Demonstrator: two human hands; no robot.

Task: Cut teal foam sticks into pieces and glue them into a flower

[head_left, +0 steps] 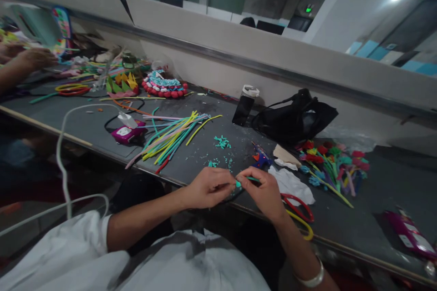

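Note:
My left hand [212,187] and my right hand [262,191] meet fingertip to fingertip at the table's front edge. Both are closed in a pinch. Between them is a small green craft piece [238,183], partly hidden by the fingers. A thin green pipe cleaner [252,178] runs through the grip of my right hand. Just beyond lie short green clippings in a pile [222,142] and a smaller heap [213,163]. A blue glue gun [261,158] rests behind my right hand. Scissors with red and yellow handles [300,209] lie beside my right wrist.
A bundle of coloured pipe cleaners [177,138] and a purple box with a plug [128,132] lie left. Right are crumpled tissue [290,184], a black bag [297,118], pipe-cleaner flowers [336,163] and another purple box [408,232]. Another person's hand [36,58] works far left.

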